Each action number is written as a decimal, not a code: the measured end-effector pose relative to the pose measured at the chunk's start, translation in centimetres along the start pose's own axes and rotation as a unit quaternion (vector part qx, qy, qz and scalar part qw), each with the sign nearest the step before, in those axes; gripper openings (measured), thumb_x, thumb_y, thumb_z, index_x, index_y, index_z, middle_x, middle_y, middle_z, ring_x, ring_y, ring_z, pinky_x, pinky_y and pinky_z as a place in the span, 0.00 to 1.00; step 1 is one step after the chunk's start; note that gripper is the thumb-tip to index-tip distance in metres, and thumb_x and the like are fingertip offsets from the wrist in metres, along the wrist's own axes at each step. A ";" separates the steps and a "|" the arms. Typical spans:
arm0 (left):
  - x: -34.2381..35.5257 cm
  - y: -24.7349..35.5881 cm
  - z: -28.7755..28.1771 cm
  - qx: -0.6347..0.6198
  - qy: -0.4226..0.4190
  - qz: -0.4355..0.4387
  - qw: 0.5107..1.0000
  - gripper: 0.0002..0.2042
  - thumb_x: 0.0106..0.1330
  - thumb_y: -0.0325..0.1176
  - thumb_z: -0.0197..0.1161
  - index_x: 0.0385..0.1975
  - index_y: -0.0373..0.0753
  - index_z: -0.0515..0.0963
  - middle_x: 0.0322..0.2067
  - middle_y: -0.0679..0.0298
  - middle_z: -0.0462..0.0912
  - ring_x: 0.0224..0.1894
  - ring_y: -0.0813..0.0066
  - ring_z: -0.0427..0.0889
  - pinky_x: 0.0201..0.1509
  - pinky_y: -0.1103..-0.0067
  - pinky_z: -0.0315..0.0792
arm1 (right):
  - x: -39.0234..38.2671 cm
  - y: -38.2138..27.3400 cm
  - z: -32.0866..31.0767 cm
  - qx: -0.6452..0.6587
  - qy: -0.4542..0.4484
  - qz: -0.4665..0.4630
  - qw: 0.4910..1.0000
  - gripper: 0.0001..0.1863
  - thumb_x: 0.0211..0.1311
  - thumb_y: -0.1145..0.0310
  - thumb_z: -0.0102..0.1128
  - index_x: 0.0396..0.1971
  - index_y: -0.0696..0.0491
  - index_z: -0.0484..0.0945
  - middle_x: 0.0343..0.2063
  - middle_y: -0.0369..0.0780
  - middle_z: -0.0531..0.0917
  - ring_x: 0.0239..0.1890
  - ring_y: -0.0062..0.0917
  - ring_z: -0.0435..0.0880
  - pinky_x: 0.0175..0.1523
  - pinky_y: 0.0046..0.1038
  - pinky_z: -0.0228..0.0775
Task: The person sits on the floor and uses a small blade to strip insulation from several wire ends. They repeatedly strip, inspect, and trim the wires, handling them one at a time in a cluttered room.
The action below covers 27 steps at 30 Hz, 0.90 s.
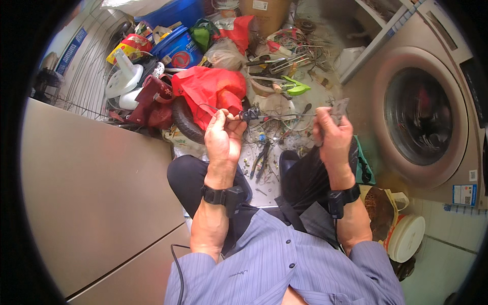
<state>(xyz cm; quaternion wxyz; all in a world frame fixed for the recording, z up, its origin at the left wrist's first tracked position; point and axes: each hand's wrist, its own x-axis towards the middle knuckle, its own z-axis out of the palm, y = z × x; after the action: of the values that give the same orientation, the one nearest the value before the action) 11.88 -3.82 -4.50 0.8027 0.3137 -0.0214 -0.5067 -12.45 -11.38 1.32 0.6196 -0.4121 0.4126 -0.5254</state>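
My left hand is raised over the floor, thumb and fingers pinched on a thin dark cable beside a small black part. From that part a thin straight wire runs across to my right hand. The right hand is closed on a crumpled grey piece, perhaps cloth or film, at the wire's other end; its exact kind is unclear. Below, between my feet, dark-handled pliers lie on the floor among scattered scraps. A small blue piece lies just above them.
A washing machine stands on the right, a smooth beige panel on the left. Ahead are a red bag, a black tyre, a blue bucket and tangled wires. A white-lidded tub sits at lower right.
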 end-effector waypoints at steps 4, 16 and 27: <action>-0.4 -0.3 0.3 0.013 -0.030 0.015 0.999 0.10 0.81 0.36 0.50 0.39 0.40 0.76 0.31 0.64 0.82 0.36 0.68 0.87 0.40 0.64 0.87 | -0.6 0.7 -0.1 -0.075 -0.065 0.104 0.990 0.07 0.69 0.68 0.66 0.41 0.54 0.82 0.27 0.35 0.85 0.19 0.12 0.75 0.21 0.17 0.60; -1.8 -1.6 2.1 0.095 -0.127 0.028 0.987 0.10 0.81 0.36 0.51 0.39 0.39 0.76 0.29 0.63 0.81 0.30 0.70 0.86 0.33 0.71 0.85 | -1.9 -0.4 4.6 -0.360 -0.209 -0.246 0.875 0.10 0.62 0.68 0.68 0.39 0.58 0.84 0.30 0.47 0.84 0.35 0.40 0.85 0.40 0.33 0.76; -3.3 -2.3 3.3 0.261 -0.179 0.031 0.948 0.11 0.70 0.26 0.66 0.49 0.37 0.77 0.39 0.67 0.81 0.39 0.77 0.83 0.43 0.80 0.77 | -1.0 3.4 3.0 -0.289 -0.188 -0.144 0.928 0.10 0.60 0.71 0.67 0.39 0.59 0.83 0.29 0.41 0.85 0.31 0.23 0.82 0.38 0.27 0.74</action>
<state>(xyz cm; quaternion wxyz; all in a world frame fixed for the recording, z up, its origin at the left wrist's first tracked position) 7.30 -3.32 -2.09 0.6910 0.4159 -0.3058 -0.5059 -8.67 -9.82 -0.81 0.4574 -0.7196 0.3588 -0.3798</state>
